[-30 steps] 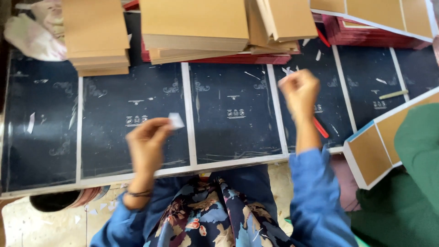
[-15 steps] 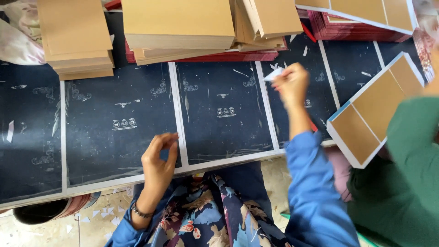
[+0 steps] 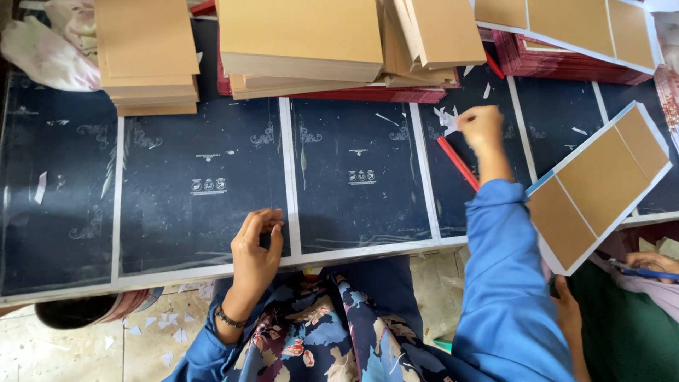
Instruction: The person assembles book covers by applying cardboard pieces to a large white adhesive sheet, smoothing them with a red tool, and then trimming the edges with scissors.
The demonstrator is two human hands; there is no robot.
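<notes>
Head view, looking down on a desk [image 3: 42,286] covered w/ dark navy printed sheets [image 3: 198,191] laid side by side, white margins between them. Left hand [image 3: 256,247] sits at the near edge of the sheets, fingers curled in w/ tips pinched together right on the white seam strip [image 3: 288,177] between two panels; can't tell if it has hold of anything there. Left wrist wears a dark bracelet [image 3: 230,318]. Right hand [image 3: 481,127] is stretched out farther across the desk, blue sleeve [image 3: 498,269] running back to the body, fingers closed loosely on a small white paper scrap [image 3: 449,120], held just above the navy sheet. A red pencil-like stick [image 3: 458,163] lies on the sheet just beside that wrist, angled. More white scraps scattered nearby on the sheets & on the tiled floor [image 3: 92,339] below. Along the far edge: stacks of tan cardboard [image 3: 300,35], one stack at left [image 3: 145,56], some tilted at right, w/ red-edged stacks [image 3: 552,56] under and behind. At right, a white-bordered board w/ tan panels [image 3: 601,184] is tilted over the desk edge, near another person in green [image 3: 622,325].
</notes>
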